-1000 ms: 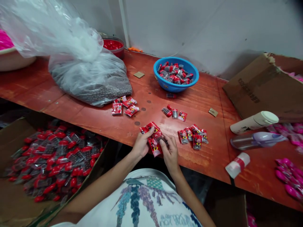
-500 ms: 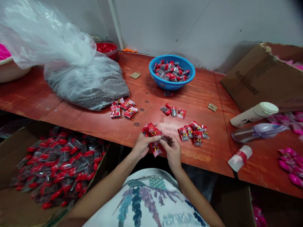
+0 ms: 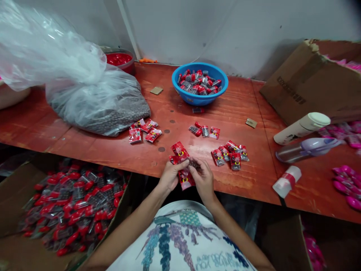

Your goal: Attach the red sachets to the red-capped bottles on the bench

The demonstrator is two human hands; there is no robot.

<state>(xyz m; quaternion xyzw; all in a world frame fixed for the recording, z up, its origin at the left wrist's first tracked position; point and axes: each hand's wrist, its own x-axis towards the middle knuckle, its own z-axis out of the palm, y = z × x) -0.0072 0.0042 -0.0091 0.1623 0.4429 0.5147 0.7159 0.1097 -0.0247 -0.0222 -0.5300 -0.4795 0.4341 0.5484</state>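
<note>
At the table's front edge my left hand (image 3: pixel 170 176) is closed on several red printed packets (image 3: pixel 180 149) that fan out above and below its thumb. My right hand (image 3: pixel 203 180) meets it from the right, thumb and fingers pinched around a small dark clear piece (image 3: pixel 193 162), mostly hidden by the fingers. To the right lies a group of red packets with clear contents (image 3: pixel 235 160). Farther left is a pile of red packets (image 3: pixel 135 136). Beyond my hands lie red-capped small bottles (image 3: pixel 195 130) and a single red packet (image 3: pixel 214 132).
A blue basin (image 3: pixel 189 99) of red-capped bottles stands near the wall. Left is a plastic bag (image 3: pixel 101 109) of dark grains; below it, a carton (image 3: pixel 14 188) of red-capped bottles. On the right are a white flask (image 3: pixel 299 130), a clear bottle (image 3: pixel 296 151), a white roll (image 3: pixel 284 184) and a cardboard box (image 3: pixel 293 82).
The upper red packet now stands out farther above my left hand, and the packets are spread more. Both hands stay together at the table edge. The view has shifted slightly.
</note>
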